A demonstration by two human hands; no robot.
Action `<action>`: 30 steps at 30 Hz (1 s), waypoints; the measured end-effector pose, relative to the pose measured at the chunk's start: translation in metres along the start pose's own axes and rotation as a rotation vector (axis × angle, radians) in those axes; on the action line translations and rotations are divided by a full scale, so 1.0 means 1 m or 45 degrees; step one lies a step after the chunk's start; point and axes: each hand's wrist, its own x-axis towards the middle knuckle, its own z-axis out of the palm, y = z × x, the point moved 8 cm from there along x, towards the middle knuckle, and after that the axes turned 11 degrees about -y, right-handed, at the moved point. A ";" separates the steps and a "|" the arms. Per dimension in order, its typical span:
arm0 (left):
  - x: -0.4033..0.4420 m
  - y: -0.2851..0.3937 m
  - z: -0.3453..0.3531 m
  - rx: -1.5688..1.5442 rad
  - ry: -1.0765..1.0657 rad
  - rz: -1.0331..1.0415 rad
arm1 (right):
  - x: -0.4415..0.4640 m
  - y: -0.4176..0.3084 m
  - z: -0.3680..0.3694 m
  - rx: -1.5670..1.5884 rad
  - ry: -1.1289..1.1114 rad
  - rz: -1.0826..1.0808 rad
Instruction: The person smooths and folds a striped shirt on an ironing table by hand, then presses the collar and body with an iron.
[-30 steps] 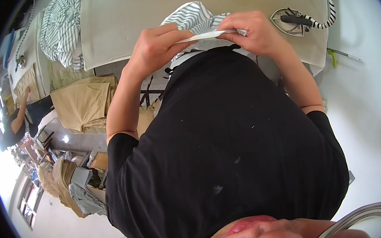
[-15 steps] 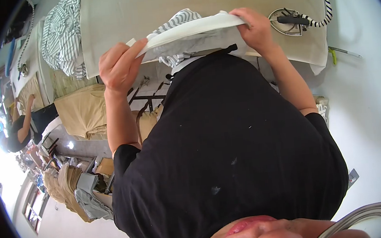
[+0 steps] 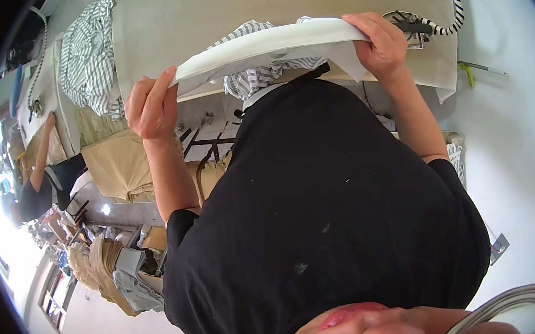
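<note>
A long white collar (image 3: 269, 43) is stretched between my two hands in front of my chest, curving slightly upward in the middle. Grey-and-white striped shirt cloth (image 3: 253, 81) hangs below it and shows behind its upper edge. My left hand (image 3: 151, 108) pinches one end of the collar between thumb and fingers. At the other end, my right hand (image 3: 381, 44) is closed on the collar, and a white flap points down beside the thumb. The iron (image 3: 414, 28) lies just beyond my right hand, partly hidden by it.
The covered ironing table (image 3: 202, 7) spans the far side. A heap of striped cloth (image 3: 88, 58) lies at its left, with tan cloth (image 3: 114, 164) nearer. The iron's striped cord (image 3: 458, 1) runs along the right. At far left is a co-worker (image 3: 41, 193); folded garments (image 3: 107, 267) are piled lower left.
My hands have moved apart, the left leftward and slightly down, the right rightward, with the collar pulled longer between them. More striped cloth shows below. The co-worker's arm has reached farther out.
</note>
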 end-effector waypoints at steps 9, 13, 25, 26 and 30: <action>-0.030 -0.055 0.032 -0.518 -0.691 -0.999 | -0.023 0.047 0.034 0.543 -0.310 0.809; -0.056 -0.096 0.041 -1.397 -0.964 -1.367 | -0.025 0.060 0.054 1.160 -0.813 1.076; -0.112 -0.118 0.224 -2.253 -1.122 -1.377 | -0.192 0.105 0.082 1.805 -0.058 1.708; -0.120 -0.116 0.237 -2.459 -0.928 -1.543 | -0.204 0.103 0.081 1.787 -0.016 1.724; -0.102 -0.118 0.269 -2.518 -1.013 -1.645 | -0.243 0.066 0.076 1.852 0.124 1.896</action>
